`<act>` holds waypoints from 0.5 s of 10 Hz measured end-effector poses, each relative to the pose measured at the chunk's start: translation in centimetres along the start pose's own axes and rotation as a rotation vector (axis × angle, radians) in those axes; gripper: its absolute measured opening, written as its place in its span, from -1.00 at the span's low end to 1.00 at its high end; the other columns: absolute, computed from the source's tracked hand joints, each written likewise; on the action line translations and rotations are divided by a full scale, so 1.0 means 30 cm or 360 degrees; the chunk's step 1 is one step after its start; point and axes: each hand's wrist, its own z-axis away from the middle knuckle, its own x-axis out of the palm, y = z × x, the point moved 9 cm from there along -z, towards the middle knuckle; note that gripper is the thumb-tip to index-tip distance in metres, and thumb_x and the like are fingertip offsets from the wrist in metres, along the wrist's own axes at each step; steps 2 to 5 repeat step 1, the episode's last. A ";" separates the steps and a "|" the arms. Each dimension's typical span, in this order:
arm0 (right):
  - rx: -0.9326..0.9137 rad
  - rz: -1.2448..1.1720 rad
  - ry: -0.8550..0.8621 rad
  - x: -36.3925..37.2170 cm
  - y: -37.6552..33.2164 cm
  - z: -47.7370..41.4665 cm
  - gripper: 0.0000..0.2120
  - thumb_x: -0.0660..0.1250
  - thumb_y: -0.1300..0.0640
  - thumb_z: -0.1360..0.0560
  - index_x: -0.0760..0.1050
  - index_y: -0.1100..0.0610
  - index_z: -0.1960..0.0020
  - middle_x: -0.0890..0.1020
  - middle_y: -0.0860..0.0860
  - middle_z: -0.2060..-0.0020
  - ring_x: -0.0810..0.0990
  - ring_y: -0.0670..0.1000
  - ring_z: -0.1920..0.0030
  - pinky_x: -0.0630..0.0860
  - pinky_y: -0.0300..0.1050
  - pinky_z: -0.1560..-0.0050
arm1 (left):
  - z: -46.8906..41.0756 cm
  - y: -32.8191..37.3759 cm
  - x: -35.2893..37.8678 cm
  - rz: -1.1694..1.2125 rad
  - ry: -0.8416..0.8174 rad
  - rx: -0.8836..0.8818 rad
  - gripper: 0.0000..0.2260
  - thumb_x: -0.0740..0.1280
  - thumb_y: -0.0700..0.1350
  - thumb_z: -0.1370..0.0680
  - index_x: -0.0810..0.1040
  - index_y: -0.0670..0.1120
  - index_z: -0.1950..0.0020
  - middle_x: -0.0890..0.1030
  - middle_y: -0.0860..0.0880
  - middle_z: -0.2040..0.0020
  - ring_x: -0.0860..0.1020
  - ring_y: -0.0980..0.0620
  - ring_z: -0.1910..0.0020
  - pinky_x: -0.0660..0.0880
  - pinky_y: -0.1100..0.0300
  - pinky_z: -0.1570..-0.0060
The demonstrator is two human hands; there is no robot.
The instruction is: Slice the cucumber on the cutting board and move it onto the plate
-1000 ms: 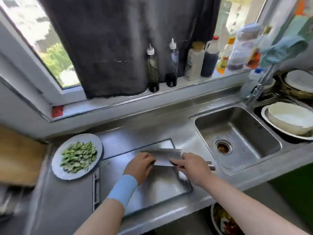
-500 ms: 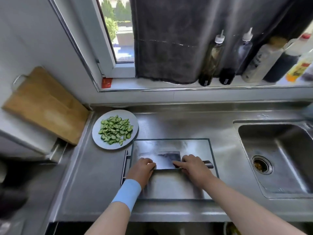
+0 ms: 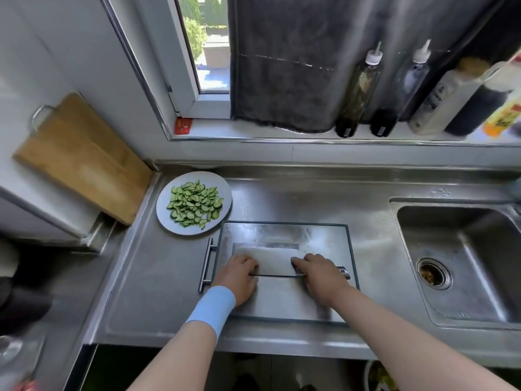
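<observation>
The right hand's fingers [image 3: 298, 261] are wrapped over the heel of a cleaver [image 3: 275, 261], where the blade meets its handle, with the forefinger laid forward along the flat. The left hand's fingers [image 3: 251, 263] are bent down at the blade's other end. From this angle I cannot tell whether they pinch the steel or only rest on it. The right hand [image 3: 318, 273] and the left hand [image 3: 239, 275] sit at the middle of the steel cutting board [image 3: 282, 232], and the cleaver lies flat on it between them, broad side up.

No cucumber shows on the cutting board. The cucumber slices [image 3: 194, 203] are heaped on the plate [image 3: 166, 218], which sits just beyond the cutting board's far left corner.

Slicing and transfer look complete, so the step in hand is probably setting the cleaver down or wiping the last bits off it. Next, let go of the blade without dragging fingertips along the edge, and check under it for stray slices. Any found would need sweeping toward the far left corner and onto the plate.
</observation>
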 end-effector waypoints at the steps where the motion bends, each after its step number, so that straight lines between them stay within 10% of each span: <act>1: 0.0043 0.0016 -0.0002 -0.028 0.003 0.004 -0.48 0.21 0.16 -0.53 0.30 -0.07 -0.47 0.53 0.03 -0.17 0.48 0.13 -0.16 0.35 -0.04 -0.07 | 0.013 -0.012 -0.043 0.0173 0.0016 -0.0116 -0.59 0.24 0.07 -0.56 0.35 0.10 -0.41 0.26 0.14 -0.41 0.40 0.06 -0.28 0.42 0.14 -0.18; 5: 0.0043 0.0016 -0.0002 -0.028 0.003 0.004 -0.48 0.21 0.16 -0.53 0.30 -0.07 -0.47 0.53 0.03 -0.17 0.48 0.13 -0.16 0.35 -0.04 -0.07 | 0.013 -0.012 -0.043 0.0173 0.0016 -0.0116 -0.59 0.24 0.07 -0.56 0.35 0.10 -0.41 0.26 0.14 -0.41 0.40 0.06 -0.28 0.42 0.14 -0.18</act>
